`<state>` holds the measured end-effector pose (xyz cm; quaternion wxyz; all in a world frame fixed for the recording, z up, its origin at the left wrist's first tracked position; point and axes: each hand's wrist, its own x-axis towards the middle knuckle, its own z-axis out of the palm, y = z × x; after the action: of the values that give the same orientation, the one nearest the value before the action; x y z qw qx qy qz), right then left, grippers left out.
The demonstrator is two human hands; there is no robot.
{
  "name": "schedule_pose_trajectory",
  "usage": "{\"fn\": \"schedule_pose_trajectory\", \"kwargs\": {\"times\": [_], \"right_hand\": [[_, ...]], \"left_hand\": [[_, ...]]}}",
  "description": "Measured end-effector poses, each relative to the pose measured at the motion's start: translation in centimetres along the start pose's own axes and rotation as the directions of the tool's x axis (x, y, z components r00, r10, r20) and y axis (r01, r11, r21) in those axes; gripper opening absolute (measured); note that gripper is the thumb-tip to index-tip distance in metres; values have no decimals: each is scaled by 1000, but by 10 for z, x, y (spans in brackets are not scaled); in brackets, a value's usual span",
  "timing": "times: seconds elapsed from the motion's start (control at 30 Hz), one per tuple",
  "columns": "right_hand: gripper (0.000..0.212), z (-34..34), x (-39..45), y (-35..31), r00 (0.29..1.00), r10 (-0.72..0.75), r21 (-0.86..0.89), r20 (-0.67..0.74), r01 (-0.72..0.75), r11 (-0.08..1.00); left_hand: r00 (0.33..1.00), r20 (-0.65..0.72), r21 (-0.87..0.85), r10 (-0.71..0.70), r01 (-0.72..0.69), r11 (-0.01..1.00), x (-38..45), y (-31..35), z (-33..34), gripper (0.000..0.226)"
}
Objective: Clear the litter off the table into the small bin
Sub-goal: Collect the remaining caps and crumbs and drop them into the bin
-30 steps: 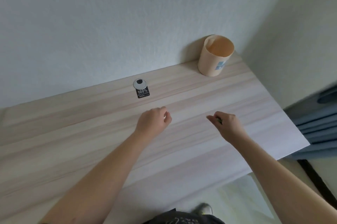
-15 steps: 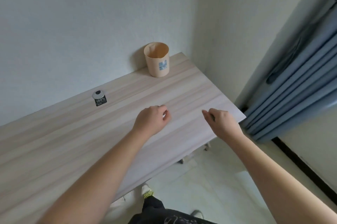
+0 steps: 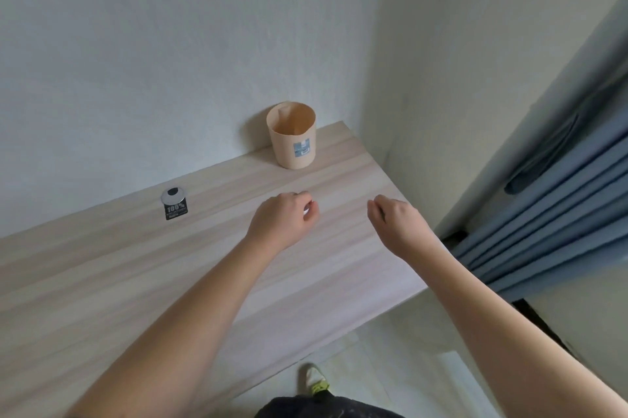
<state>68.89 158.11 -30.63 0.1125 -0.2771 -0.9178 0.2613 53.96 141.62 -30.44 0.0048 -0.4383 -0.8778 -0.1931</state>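
Pale wood-grain table (image 3: 142,281) ran along a white wall (image 3: 153,43) into a corner, and the small bin (image 3: 291,140), a tan paper tub with a blue label, stood upright at the far edge against that wall. Its mouth was open, and what lay inside could not be seen. Nearer, the left hand (image 3: 283,218) hovered over the tabletop with fingers curled inward around a small white scrap (image 3: 306,211), only a sliver of it showing at the fingertips. The right hand (image 3: 396,223) hung just beside it, over the table's right part, fingers bent loosely toward the palm; whether it gripped anything could not be told. Well to the left, near the wall, a round grey cable grommet (image 3: 173,195) sat in the surface with a black "100%" sticker (image 3: 176,210) touching its near side. Nothing stood between the hands and the bin. Past the table's right edge hung blue curtain (image 3: 560,213) folds, and beyond the near edge showed light floor (image 3: 390,366) and a shoe tip (image 3: 317,380).
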Motion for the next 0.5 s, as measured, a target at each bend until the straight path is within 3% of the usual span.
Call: {"fn": "schedule_pose_trajectory", "kwargs": {"times": [0.2,0.5], "right_hand": [[20,-10,62,1,998,-13,-44,60,15,999],[14,-10,149,16,989,-112,135,100,99,986]], "left_hand": [[999,-27,-5,-38,38,999,43,-11,-3,25],[983,-79,28,-168,171,985,112,-26,9,23]]}}
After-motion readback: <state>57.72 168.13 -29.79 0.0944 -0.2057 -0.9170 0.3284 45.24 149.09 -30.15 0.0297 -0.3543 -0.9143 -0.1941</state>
